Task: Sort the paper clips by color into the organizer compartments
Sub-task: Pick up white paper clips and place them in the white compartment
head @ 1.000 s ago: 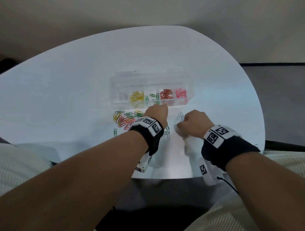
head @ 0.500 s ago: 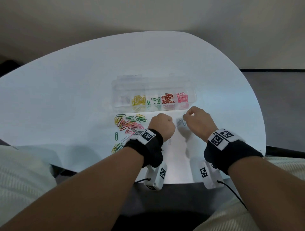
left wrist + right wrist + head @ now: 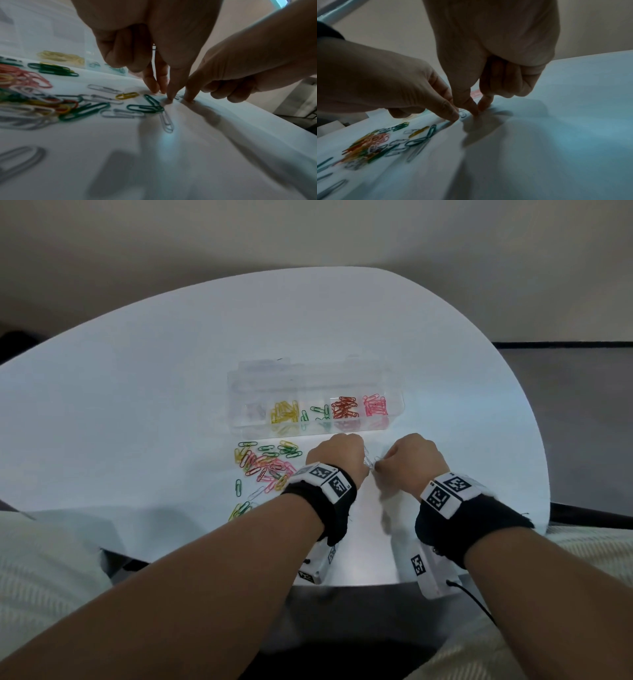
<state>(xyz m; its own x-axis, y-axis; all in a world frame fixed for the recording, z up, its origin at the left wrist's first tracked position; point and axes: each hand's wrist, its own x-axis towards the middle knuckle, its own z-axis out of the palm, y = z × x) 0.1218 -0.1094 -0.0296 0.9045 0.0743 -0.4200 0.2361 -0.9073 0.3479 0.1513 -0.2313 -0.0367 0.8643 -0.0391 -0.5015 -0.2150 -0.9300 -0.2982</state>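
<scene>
Hands meet at the near middle of the white table (image 3: pixel 171 392); the left hand (image 3: pixel 337 455) and right hand (image 3: pixel 412 458) stand knuckles-up, side by side, fingertips down on the surface; between them lies a small cluster of white clips (image 3: pixel 369 462), and both wrist views show thumb and forefinger tips closing on one clip flat on the table, so each hand looks curled into a pinch, though whether the clip is actually gripped cannot be told; the step in hand seems to be picking up white clips. Left of the hands lies the mixed pile (image 3: pixel 267 463) of unsorted clips; beyond, the clear organizer (image 3: pixel 239 378) holds yellow, green, red and pink lots in separate compartments, its leftmost one showing only faint pale shapes. Next likely: lift the clip cleanly off the slick top and carry it to that leftmost compartment.
</scene>
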